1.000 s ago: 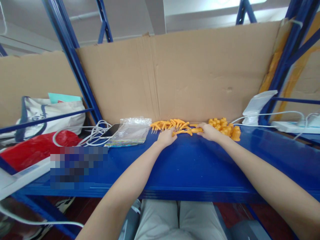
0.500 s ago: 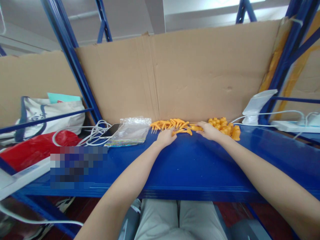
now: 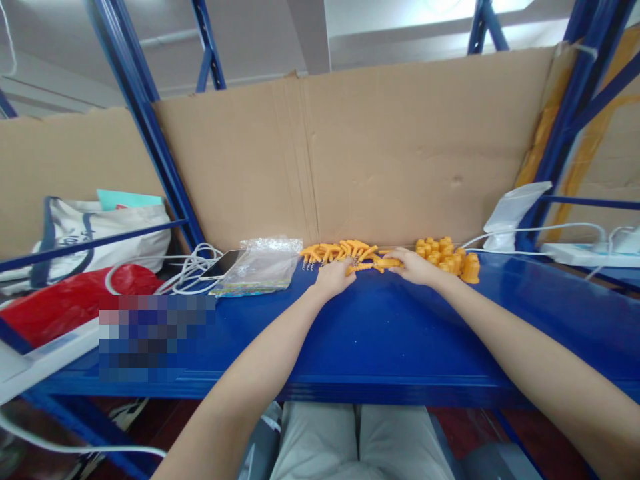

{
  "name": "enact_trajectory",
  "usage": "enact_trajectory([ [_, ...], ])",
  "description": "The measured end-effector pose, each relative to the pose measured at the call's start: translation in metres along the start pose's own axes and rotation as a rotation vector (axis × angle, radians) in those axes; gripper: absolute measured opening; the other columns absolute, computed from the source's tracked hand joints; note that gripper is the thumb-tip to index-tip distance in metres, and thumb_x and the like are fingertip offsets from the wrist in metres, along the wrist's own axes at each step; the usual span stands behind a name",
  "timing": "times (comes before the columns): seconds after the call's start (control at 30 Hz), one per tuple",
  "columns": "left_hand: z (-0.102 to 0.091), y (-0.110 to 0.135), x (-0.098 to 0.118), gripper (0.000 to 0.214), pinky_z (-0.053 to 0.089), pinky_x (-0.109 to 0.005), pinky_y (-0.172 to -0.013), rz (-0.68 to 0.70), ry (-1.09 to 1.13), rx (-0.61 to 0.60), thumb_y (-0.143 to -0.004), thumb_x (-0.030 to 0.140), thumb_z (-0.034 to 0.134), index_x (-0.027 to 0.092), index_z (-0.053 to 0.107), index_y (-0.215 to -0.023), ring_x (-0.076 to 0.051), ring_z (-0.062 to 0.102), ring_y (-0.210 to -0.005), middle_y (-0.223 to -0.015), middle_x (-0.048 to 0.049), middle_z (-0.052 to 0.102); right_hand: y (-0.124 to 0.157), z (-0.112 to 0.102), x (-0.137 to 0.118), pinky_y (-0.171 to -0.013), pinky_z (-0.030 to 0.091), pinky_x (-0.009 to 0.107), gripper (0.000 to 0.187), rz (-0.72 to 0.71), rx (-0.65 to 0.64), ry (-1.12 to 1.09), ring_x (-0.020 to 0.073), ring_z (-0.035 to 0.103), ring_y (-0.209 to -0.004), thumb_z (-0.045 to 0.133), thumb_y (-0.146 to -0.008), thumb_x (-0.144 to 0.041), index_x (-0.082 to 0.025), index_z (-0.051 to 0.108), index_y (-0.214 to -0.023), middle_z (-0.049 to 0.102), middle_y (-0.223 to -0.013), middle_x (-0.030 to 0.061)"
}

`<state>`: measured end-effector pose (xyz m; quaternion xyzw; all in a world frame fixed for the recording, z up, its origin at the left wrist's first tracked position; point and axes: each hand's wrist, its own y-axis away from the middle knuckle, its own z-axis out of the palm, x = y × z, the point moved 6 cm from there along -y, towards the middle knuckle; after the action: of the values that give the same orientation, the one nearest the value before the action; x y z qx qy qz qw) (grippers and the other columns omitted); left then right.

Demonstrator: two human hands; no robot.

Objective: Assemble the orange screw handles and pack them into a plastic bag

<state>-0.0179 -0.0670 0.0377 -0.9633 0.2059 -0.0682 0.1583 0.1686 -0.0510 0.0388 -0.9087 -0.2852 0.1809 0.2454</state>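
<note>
My left hand (image 3: 335,279) is closed on the left end of an orange plastic corkscrew (image 3: 376,263), low over the back of the blue shelf (image 3: 370,333). My right hand (image 3: 411,267) grips the orange piece at its right end, so the parts meet between my hands. Just behind lies a row of orange corkscrew handles (image 3: 330,251) with metal spirals pointing forward. To the right of my right hand stands a cluster of orange plastic sleeves (image 3: 441,252). My fingers partly hide the held parts.
A stack of clear plastic bags (image 3: 265,267), a phone (image 3: 223,264) and coiled white cables (image 3: 195,273) lie to the left. A red bag (image 3: 80,300) is farther left. Cardboard (image 3: 390,153) walls off the back. A power strip (image 3: 585,253) sits at the right.
My right hand has brought its orange piece left onto the corkscrew in my left hand; the metal spiral between them is now mostly covered. My left hand stays nearly in place.
</note>
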Motion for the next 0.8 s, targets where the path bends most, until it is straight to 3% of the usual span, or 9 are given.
enact_trajectory([
  [0.17, -0.005, 0.000, 0.002, 0.032, 0.050, -0.033, -0.085, 0.013, 0.020, 0.059, -0.090, 0.032, 0.046, 0.023, 0.056, -0.118, -0.023, 0.064, -0.102, -0.109, -0.0077, 0.068, -0.003, -0.002, -0.014, -0.097, 0.046, 0.042, 0.032, -0.069, 0.032, -0.061, 0.0234, 0.061, -0.107, 0.058, -0.078, -0.012, -0.020, 0.068, -0.107, 0.067, -0.110, 0.0097],
  [0.47, -0.004, -0.003, -0.004, 0.030, 0.050, -0.032, -0.086, 0.021, 0.004, 0.078, -0.089, 0.031, 0.048, 0.023, 0.056, -0.117, -0.022, 0.064, -0.102, -0.108, -0.0065, 0.068, -0.004, -0.007, -0.009, -0.094, 0.048, 0.044, 0.043, -0.049, 0.068, -0.104, 0.0254, 0.059, -0.108, 0.061, -0.071, -0.011, -0.017, 0.061, -0.113, 0.064, -0.114, 0.0125],
  [0.67, -0.005, -0.003, -0.006, 0.032, 0.050, -0.032, -0.084, 0.015, 0.008, 0.091, -0.090, 0.033, 0.047, 0.021, 0.055, -0.119, -0.023, 0.064, -0.101, -0.107, -0.0075, 0.069, -0.003, -0.005, 0.004, -0.087, 0.053, 0.040, 0.041, 0.102, 0.082, -0.354, 0.0203, 0.066, -0.094, 0.065, -0.074, -0.017, -0.017, 0.055, -0.113, 0.066, -0.109, 0.0106],
  [0.8, -0.007, -0.003, -0.006, 0.031, 0.050, -0.032, -0.085, 0.038, 0.039, 0.114, -0.090, 0.033, 0.048, 0.020, 0.056, -0.117, -0.023, 0.064, -0.100, -0.106, -0.0075, 0.069, 0.000, -0.008, 0.010, -0.076, 0.057, 0.033, 0.031, 0.277, 0.086, -0.562, 0.0184, 0.068, -0.085, 0.066, -0.079, -0.028, -0.019, 0.055, -0.107, 0.069, -0.099, 0.0087],
])
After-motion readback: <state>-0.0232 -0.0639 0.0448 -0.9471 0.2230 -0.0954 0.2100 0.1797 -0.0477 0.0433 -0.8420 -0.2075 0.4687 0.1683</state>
